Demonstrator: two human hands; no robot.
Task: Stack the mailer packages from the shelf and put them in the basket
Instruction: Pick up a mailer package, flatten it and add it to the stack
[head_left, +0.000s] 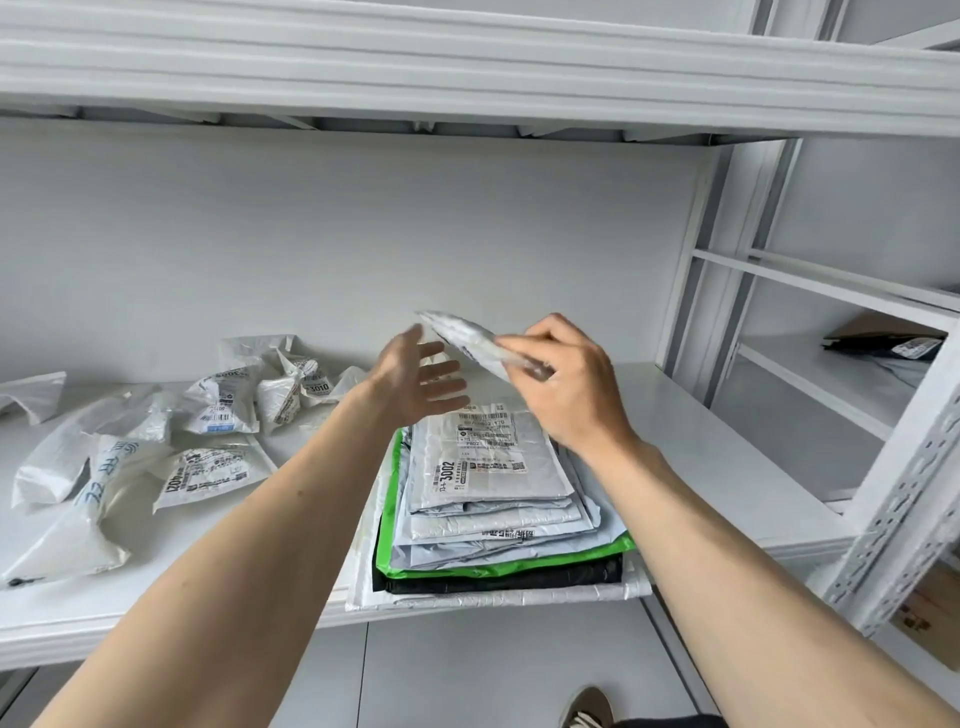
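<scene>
A: Grey mailer (475, 340)?
B: Pinched in right hand (566, 379), tilted, just above the stack (493, 499) on the shelf (717, 441).
A: Left hand (415, 379)?
B: Fingers spread, palm toward mailer, holding nothing, also above stack.
A: Others?
B: Crumpled white mailers (135, 457) lie loose left of stack, apart from it.

We see a shelf (675, 415) of smooth, matt white-painted metal; the stacked mailers (493, 499) are thin, slightly glossy plastic film, while the loose mailers (135, 457) look crinkled, carrying matt paper labels (485, 423).
</scene>
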